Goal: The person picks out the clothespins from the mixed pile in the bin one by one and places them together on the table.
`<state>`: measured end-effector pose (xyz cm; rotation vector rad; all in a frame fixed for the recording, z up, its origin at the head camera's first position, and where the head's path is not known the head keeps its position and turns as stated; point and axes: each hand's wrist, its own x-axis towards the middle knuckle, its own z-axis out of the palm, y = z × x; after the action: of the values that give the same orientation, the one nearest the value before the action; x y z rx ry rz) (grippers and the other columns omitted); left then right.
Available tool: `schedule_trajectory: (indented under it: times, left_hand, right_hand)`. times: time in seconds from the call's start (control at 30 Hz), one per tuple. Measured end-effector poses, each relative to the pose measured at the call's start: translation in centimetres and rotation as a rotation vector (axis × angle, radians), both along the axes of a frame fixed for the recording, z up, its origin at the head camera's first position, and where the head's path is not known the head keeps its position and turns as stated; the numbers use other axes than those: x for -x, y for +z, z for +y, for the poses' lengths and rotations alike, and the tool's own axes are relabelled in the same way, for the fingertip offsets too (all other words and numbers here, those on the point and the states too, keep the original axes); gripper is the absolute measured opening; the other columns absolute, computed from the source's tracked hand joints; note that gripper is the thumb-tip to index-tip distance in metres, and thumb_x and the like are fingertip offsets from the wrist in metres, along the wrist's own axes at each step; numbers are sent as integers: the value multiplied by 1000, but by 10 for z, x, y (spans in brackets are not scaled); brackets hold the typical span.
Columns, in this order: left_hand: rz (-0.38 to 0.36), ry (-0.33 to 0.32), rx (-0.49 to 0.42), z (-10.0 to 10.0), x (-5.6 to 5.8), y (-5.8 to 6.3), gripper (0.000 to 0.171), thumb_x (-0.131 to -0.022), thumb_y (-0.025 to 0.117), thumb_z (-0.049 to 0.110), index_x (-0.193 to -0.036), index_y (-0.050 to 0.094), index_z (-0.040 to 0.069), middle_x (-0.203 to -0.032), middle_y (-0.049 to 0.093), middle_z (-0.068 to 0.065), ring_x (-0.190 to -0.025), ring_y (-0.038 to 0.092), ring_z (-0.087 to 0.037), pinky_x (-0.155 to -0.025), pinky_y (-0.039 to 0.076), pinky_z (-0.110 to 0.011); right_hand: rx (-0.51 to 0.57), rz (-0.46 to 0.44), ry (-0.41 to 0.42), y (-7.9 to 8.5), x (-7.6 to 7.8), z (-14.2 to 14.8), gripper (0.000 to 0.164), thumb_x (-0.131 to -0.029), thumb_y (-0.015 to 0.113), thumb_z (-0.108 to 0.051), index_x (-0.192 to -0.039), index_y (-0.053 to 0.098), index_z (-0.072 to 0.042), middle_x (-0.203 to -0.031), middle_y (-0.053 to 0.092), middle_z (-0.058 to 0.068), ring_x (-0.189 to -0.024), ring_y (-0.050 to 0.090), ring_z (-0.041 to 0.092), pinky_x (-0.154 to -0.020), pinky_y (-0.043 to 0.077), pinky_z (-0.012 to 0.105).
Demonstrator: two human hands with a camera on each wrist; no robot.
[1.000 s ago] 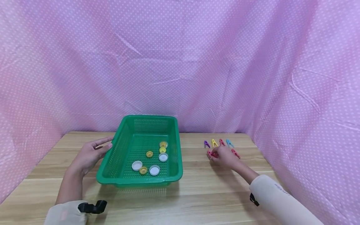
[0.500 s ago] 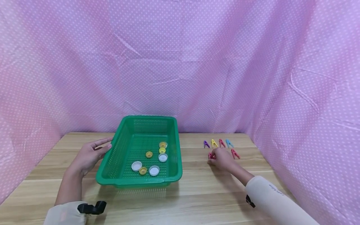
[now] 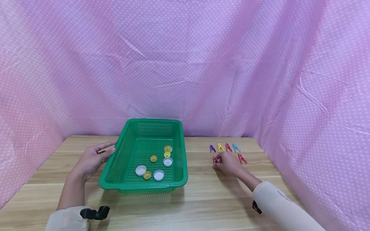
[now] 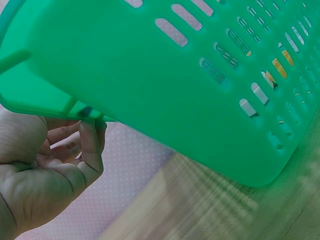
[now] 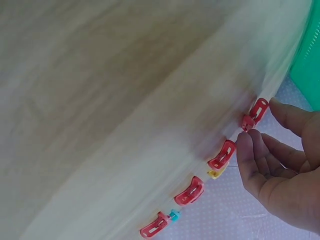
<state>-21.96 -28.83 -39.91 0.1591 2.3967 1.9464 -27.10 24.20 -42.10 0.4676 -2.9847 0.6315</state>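
Observation:
A green plastic basket (image 3: 115, 185) stands left of centre, with several yellow caps (image 3: 154, 158) and white lids (image 3: 158, 175) on its floor. My left hand (image 3: 92, 159) holds its left rim; in the left wrist view the fingers (image 4: 91, 145) curl at the edge. At the right, my right hand (image 3: 229, 163) pinches a red clothespin (image 5: 259, 110) between thumb and fingers, close on the tabletop. Behind it runs a row of purple (image 3: 212, 148), yellow (image 3: 220, 147), red (image 3: 228, 147) and blue clothespins (image 3: 236, 147). Another red clothespin (image 3: 242, 158) lies right of the hand, which hides part of the front row.
The wooden table (image 3: 199, 205) ends at the back against a pink dotted curtain (image 3: 185, 70), which also hangs along both sides. Black straps, such as the left one (image 3: 94, 213), sit on both sleeves.
My right hand has turned the red clothespin from lying slanted to standing straighter in the front row. The red clothespin at the right shows more fully. My left hand and the basket have stayed put.

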Motion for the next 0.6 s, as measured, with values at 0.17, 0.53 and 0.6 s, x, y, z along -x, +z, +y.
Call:
schedule_trajectory:
  times: [0.17,0.53,0.6]
  left_hand:
    - [2,3,8,-1,-1,-1,69,-104,63,34,-154,39,-5,-121,71,4,-105,68,-3,-90,56,-20]
    - [10,1,5,-2,1,-3,68,-104,62,36,-155,39,-4,-123,71,1,-106,68,-5,-91,56,-20]
    - [9,3,7,-2,1,-3,68,-104,62,36,-154,39,-4,-122,71,2,-106,68,-5,-90,56,-20]
  right_hand:
    - [-2,2,29,-1,3,-2,15,-84,85,-12,-82,71,-7,-73,58,-3,-63,48,11,-54,40,26]
    - [-29,8,29,-2,11,-7,21,-84,83,-6,-73,66,-10,-68,58,-3,-64,48,12,-60,42,29]
    - [-28,-13,8,-2,13,-8,20,-85,83,-6,-74,67,-9,-69,59,-2,-65,48,13,-60,42,28]
